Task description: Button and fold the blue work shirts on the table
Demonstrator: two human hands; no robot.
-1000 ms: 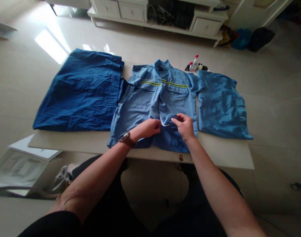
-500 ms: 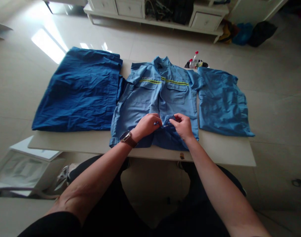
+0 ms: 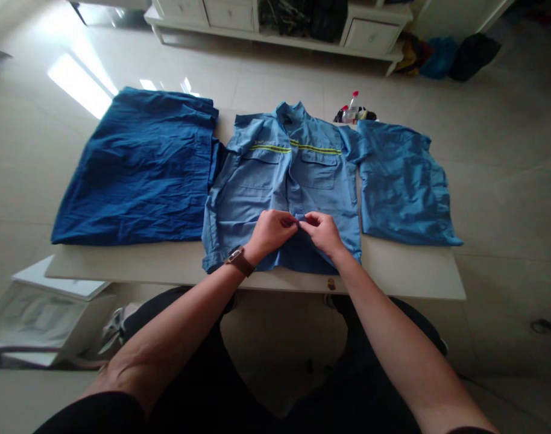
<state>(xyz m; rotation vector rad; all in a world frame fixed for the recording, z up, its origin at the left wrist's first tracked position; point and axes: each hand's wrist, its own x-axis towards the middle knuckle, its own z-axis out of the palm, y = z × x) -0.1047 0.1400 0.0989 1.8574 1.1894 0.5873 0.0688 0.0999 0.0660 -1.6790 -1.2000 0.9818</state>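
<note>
A light blue work jacket with yellow chest stripes lies front up on a white table, its collar pointing away from me. My left hand, below a wrist with a watch, pinches the jacket's front edge near the lower middle. Close against it, my right hand pinches the other front edge. A small fold of cloth stands up between the fingertips. Whether a button or snap sits there is hidden by the fingers.
Dark blue folded clothing covers the table's left part, and another blue folded garment lies at the right. Red-capped bottles stand beyond the table. A white cabinet is at the back, a white box at the lower left.
My hands have come together, the right one moving left toward the left one. The raised cloth flap between them is now pinched by both. The view has shifted slightly.
</note>
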